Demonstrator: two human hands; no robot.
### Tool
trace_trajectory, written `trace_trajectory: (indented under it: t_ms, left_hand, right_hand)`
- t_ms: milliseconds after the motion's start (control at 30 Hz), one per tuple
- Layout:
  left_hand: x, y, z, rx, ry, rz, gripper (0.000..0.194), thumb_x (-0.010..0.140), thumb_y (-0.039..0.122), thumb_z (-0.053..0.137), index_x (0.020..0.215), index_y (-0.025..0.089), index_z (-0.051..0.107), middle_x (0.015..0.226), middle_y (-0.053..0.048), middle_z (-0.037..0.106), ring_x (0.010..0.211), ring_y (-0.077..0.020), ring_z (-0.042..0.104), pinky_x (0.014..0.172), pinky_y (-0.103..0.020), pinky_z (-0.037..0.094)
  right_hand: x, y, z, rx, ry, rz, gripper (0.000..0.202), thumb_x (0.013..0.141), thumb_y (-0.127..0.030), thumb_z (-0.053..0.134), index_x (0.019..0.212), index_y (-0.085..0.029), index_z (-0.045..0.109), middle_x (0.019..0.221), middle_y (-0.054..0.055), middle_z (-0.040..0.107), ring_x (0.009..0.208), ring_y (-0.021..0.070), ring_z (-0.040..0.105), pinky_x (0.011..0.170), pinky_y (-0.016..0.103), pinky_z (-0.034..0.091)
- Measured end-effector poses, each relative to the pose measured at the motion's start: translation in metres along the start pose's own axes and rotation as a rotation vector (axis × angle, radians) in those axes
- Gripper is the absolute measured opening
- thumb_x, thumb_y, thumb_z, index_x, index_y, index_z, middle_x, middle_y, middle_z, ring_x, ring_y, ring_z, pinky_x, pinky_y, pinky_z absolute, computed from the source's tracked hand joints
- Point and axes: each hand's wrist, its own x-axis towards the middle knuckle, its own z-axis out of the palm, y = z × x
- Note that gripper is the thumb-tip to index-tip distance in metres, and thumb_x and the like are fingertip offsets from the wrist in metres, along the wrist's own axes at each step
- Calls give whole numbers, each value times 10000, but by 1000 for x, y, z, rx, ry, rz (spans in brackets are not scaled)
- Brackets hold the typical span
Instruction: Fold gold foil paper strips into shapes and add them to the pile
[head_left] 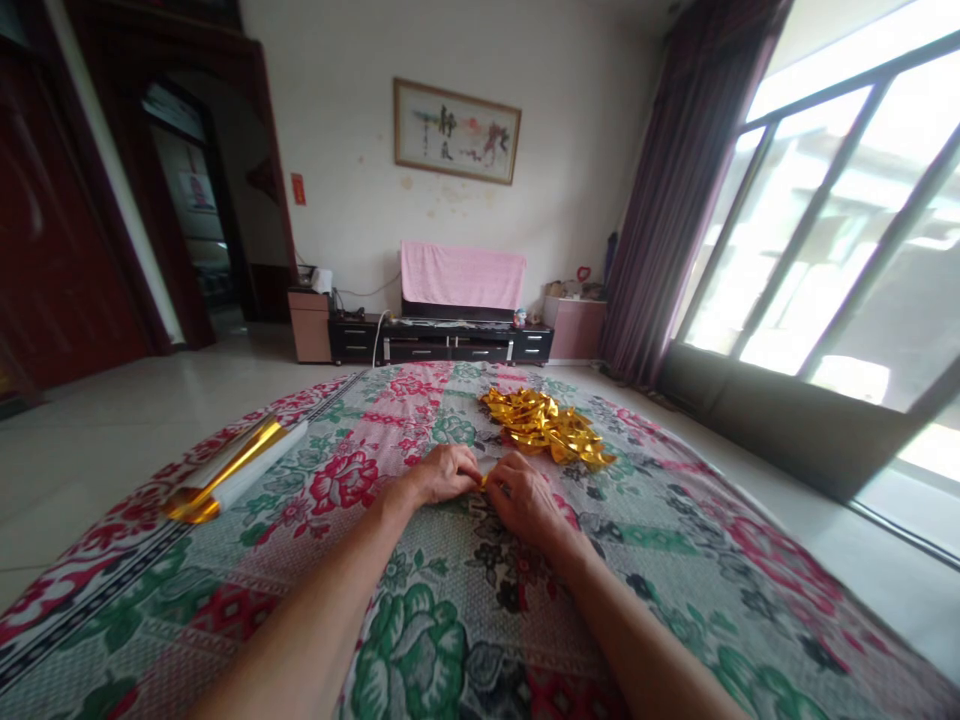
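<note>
Between my two hands is a small piece of gold foil paper, mostly hidden by the fingers. My left hand pinches it from the left, fingers bent together. From the right, my right hand grips it with curled fingers, close to the left fingertips. Just beyond my hands lies a pile of folded gold foil pieces, shiny and pointed at the ends. Off to the left, a loosely rolled stack of gold foil sheets with a pale underside rests on the cloth.
A flowered cloth in red, green and grey covers the broad surface under my arms. Beyond it stands a low black TV cabinet with a pink cloth draped above. A purple curtain and a bright window are to the right.
</note>
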Motion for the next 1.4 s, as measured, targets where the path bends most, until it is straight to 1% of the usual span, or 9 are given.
trace_trajectory:
  t_ms: [100, 200, 333, 567, 733, 933, 1267, 1400]
  left_hand:
    - [0, -2, 0, -9, -14, -4, 165, 724, 179, 592, 806, 184, 735, 850, -32, 666, 779, -118, 591, 745, -204, 441]
    - [1, -2, -1, -8, -25, 13, 180, 726, 165, 578, 811, 183, 736, 851, -34, 668, 794, -124, 592, 753, -204, 439]
    - [1, -2, -3, 3, -45, 34, 200, 730, 147, 557, 818, 167, 735, 846, -42, 668, 814, -128, 591, 760, -198, 434]
    - [1, -2, -4, 3, -52, 38, 208, 729, 144, 547, 825, 165, 731, 840, -40, 662, 808, -122, 584, 751, -187, 430]
    - [1, -2, -4, 14, -58, 27, 219, 715, 133, 549, 835, 157, 730, 847, -44, 661, 818, -129, 583, 754, -188, 428]
    - [1, -4, -3, 36, -56, 16, 226, 708, 132, 539, 822, 177, 729, 865, -31, 662, 825, -129, 581, 763, -190, 427]
    - [1, 3, -5, 52, -54, -3, 271, 737, 131, 482, 827, 194, 730, 886, -24, 670, 840, -123, 585, 780, -193, 435]
    - [0, 6, -5, 61, -19, -9, 220, 731, 163, 513, 795, 185, 723, 846, -23, 671, 807, -121, 585, 750, -195, 441]
  right_hand:
    - [3, -2, 1, 3, 7, 42, 194, 834, -166, 469, 676, -160, 580, 777, 36, 541, 729, 109, 510, 652, 201, 363]
    - [7, -4, 0, -8, -4, 83, 203, 808, -146, 478, 629, -157, 572, 729, 35, 544, 732, 117, 514, 660, 207, 361]
    - [9, -4, 0, -14, -16, 140, 206, 771, -126, 487, 581, -156, 561, 697, 31, 550, 706, 115, 511, 629, 206, 345]
    - [13, 1, 3, -35, -58, 134, 220, 771, -140, 486, 567, -155, 566, 671, 24, 555, 670, 108, 495, 598, 208, 312]
    - [14, 1, 5, -35, -49, 177, 218, 772, -154, 496, 563, -148, 555, 670, 25, 550, 651, 104, 492, 578, 206, 295]
    - [12, -1, 6, -39, -31, 212, 190, 774, -179, 518, 591, -150, 560, 686, 22, 542, 627, 97, 479, 558, 205, 279]
    - [12, -4, 3, -60, -34, 201, 189, 782, -223, 539, 609, -150, 566, 697, 24, 542, 633, 101, 477, 562, 200, 289]
    - [11, -2, 5, -45, -18, 199, 208, 798, -242, 531, 612, -154, 568, 709, 28, 546, 639, 102, 480, 568, 201, 296]
